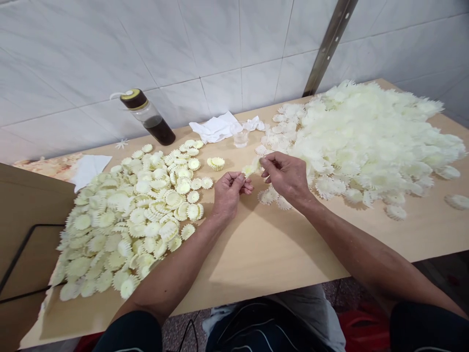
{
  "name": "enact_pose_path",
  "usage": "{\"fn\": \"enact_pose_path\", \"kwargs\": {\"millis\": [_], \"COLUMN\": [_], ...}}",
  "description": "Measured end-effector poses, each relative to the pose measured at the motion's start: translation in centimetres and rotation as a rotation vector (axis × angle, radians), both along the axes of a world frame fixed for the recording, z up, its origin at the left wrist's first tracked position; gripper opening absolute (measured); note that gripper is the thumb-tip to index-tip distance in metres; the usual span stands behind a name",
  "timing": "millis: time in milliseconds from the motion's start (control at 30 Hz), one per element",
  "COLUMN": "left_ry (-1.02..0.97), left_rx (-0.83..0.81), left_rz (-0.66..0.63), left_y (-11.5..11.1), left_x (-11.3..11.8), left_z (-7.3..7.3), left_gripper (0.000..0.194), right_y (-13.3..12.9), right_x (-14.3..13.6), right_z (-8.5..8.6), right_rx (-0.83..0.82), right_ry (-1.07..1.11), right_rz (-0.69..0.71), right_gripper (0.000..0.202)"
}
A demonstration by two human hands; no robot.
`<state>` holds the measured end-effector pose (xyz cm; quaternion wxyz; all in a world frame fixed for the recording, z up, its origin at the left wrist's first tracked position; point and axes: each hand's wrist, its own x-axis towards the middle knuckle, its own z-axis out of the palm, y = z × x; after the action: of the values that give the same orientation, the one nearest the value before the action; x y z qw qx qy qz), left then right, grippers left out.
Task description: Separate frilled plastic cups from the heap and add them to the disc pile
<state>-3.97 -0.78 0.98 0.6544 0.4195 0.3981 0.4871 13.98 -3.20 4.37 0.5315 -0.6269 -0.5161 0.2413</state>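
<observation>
Over the middle of the table my left hand (227,191) is closed in a pinch at the edge of a small pale yellow petal disc (249,170). My right hand (287,175) faces it, thumb and fingers pressed together on a whitish, translucent petal piece (259,164). The two pieces meet or overlap between the hands; which, I cannot tell. Left of my hands lies a heap of yellowish cupped petal discs (146,210). A larger heap of thin, pale petal layers (370,137) spreads to the right. Beneath my right hand are a few loose white petal discs (269,195).
Behind my hands stand a small clear cup (241,139) and crumpled white tissue (217,128). A bottle of dark liquid (154,117) is near the tiled wall. One small stack of yellowish discs (216,164) sits apart. A cardboard box (32,234) borders the left side.
</observation>
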Motion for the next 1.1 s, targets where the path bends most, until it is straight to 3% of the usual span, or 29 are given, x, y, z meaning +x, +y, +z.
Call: {"fn": "enact_pose_path", "kwargs": {"millis": [133, 233, 333, 500, 633, 733, 900, 1100], "left_ry": [-0.038, -0.112, -0.170, -0.209, -0.226, -0.170, 0.009, 0.140], "left_rx": [-0.049, -0.071, -0.131, -0.215, -0.242, -0.219, -0.121, 0.014], "left_rz": [-0.016, -0.150, -0.238, -0.276, -0.285, -0.273, -0.241, -0.150], "left_y": [0.0, -0.4, -0.7, 0.1, 0.3, -0.1, -0.7, -1.0], "left_x": [-0.1, 0.1, 0.1, -0.6, -0.8, -0.8, -0.7, -0.4], "left_z": [-0.4, -0.1, 0.5, 1.1, 1.1, 1.3, 1.8, 1.5], "left_gripper": [0.041, 0.044, 0.037, 0.036, 0.029, 0.040, 0.049, 0.052], "right_y": [0.3, 0.2, -0.2, -0.2, -0.1, -0.1, -0.2, -0.5], "right_x": [1.6, 1.6, 1.0, 1.0, 1.1, 1.0, 0.8, 0.6], "right_z": [1.3, 1.8, 1.8, 1.4, 1.2, 1.2, 1.1, 1.4], "right_rx": [0.168, 0.178, 0.083, 0.003, -0.060, -0.074, -0.087, -0.180], "right_ry": [0.092, 0.084, 0.096, 0.173, 0.171, 0.136, 0.071, -0.057], "right_rz": [-0.169, -0.059, 0.089, 0.215, 0.266, 0.283, 0.292, 0.263], "right_gripper": [0.038, 0.038, 0.039, 0.037, 0.038, 0.035, 0.033, 0.046]}}
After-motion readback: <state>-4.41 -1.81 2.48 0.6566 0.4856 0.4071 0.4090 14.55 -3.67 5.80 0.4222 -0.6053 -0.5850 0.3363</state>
